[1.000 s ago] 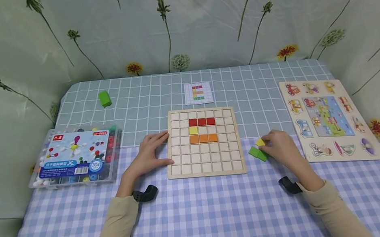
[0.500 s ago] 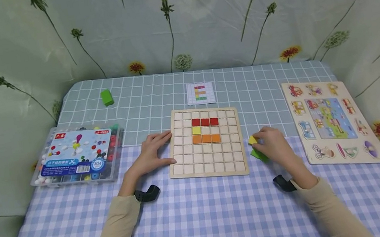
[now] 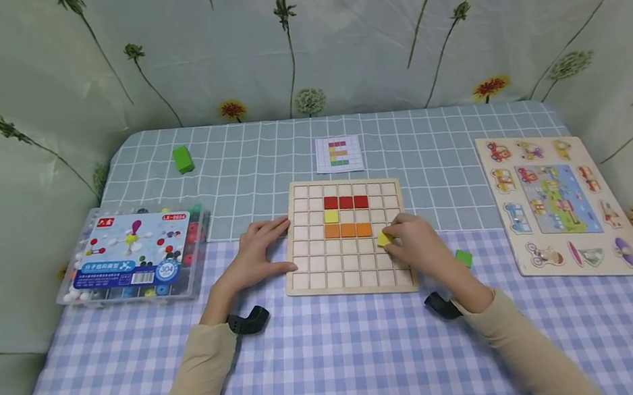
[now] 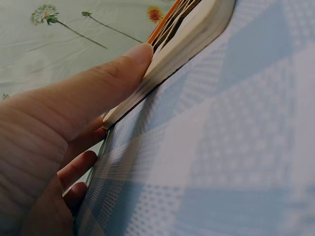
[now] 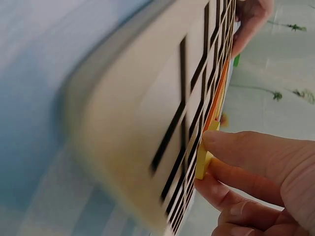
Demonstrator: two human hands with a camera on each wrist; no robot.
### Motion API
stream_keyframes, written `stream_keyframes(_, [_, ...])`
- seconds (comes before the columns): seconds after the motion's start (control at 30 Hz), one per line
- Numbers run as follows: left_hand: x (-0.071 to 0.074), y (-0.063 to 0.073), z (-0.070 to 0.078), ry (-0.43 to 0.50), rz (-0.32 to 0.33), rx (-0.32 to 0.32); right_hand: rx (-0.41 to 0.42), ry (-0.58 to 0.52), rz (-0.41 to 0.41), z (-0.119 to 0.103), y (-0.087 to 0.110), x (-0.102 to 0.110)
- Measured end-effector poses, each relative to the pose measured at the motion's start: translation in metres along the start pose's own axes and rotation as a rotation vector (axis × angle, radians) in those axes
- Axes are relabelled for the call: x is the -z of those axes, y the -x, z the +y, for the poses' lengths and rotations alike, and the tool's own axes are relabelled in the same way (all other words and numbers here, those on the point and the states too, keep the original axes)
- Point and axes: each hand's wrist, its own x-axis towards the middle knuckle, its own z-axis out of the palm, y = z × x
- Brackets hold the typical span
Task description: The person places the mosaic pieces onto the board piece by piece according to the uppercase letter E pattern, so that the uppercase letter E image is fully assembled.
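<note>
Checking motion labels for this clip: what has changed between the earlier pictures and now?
The right hand has moved left, from beside the board to its right side, carrying the pinched yellow tile it already held. Nothing was visibly let go. The left hand stays at the board's left edge; the red tiles and orange tiles are unchanged.

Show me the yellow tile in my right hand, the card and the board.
Yellow tile (image 5: 201,158), right wrist view: middle of its uncovered part.
Card (image 3: 338,154), head view: middle of the printed E.
Board (image 3: 350,262), head view: a bare square.
</note>
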Motion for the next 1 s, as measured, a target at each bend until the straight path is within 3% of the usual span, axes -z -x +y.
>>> stream_keyframes(0.33, [0.002, 0.000, 0.001, -0.015, 0.015, -0.019, 0.054, 0.016, -0.042, -0.027, -0.016, -0.008])
stream_keyframes(0.57, [0.000, -0.001, 0.001, 0.019, -0.009, 0.004, 0.053, -0.021, -0.092, -0.040, -0.022, -0.012])
stream_keyframes(1.0, [0.001, 0.000, 0.002, -0.001, 0.010, 0.005, 0.101, -0.047, -0.065, -0.053, -0.031, -0.020])
